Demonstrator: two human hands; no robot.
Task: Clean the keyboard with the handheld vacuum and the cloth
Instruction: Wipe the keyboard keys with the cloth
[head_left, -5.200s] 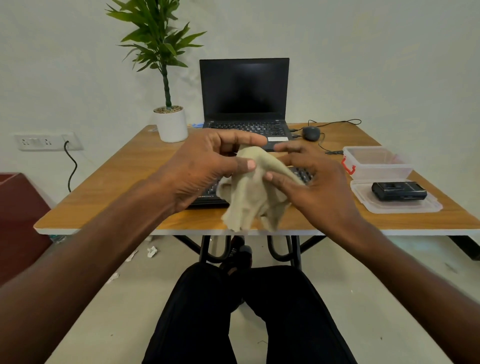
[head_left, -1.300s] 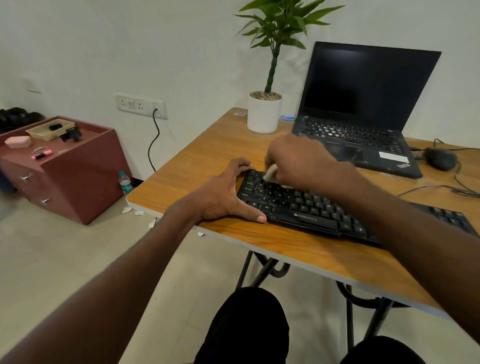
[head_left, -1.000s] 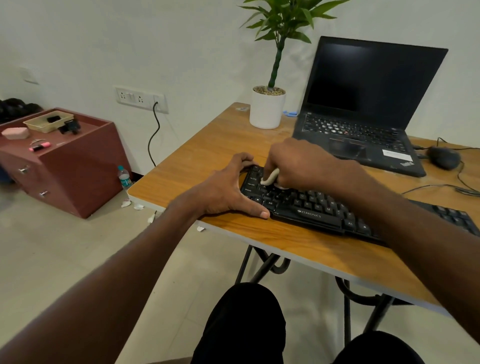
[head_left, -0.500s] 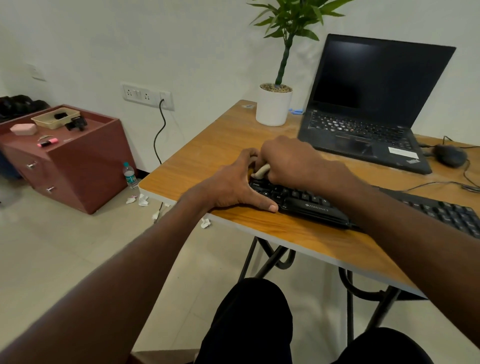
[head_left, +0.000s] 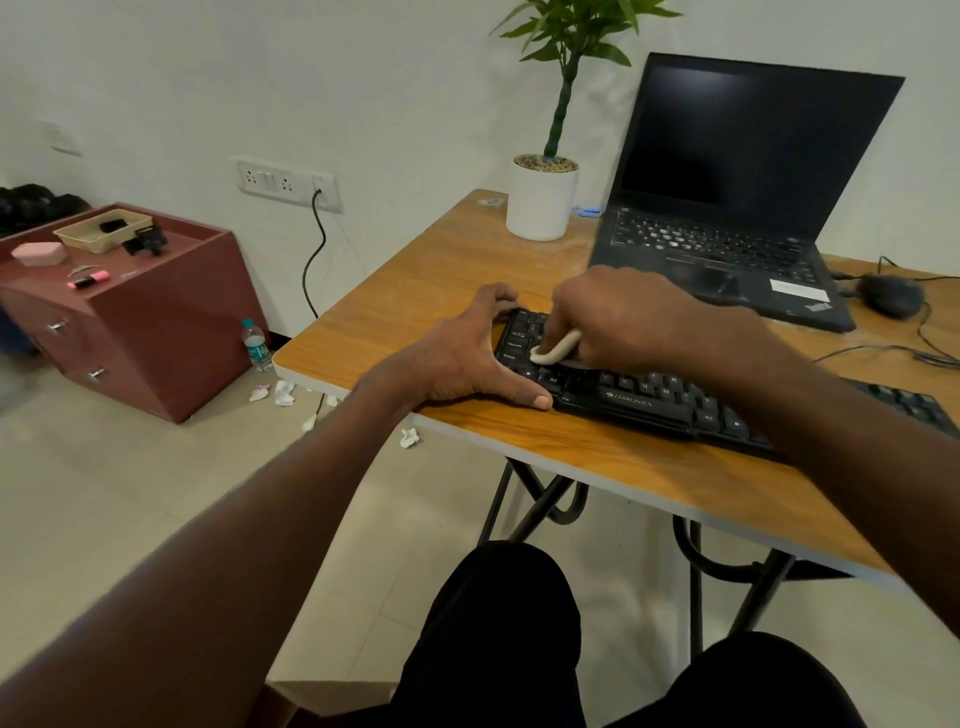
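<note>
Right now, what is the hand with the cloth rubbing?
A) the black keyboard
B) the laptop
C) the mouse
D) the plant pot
A: the right hand presses the folded cloth onto the keys at the left end of the black keyboard.

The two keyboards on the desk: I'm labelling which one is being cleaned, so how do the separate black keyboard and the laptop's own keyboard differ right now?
The black keyboard lies at the desk's near edge; the laptop sits farther back. The left hand steadies the black keyboard's end while the right hand presses a cloth onto its keys; nothing touches the laptop's keys. The black keyboard is a flat separate slab; the laptop's keys sit below an upright dark screen. Both are black.
</note>
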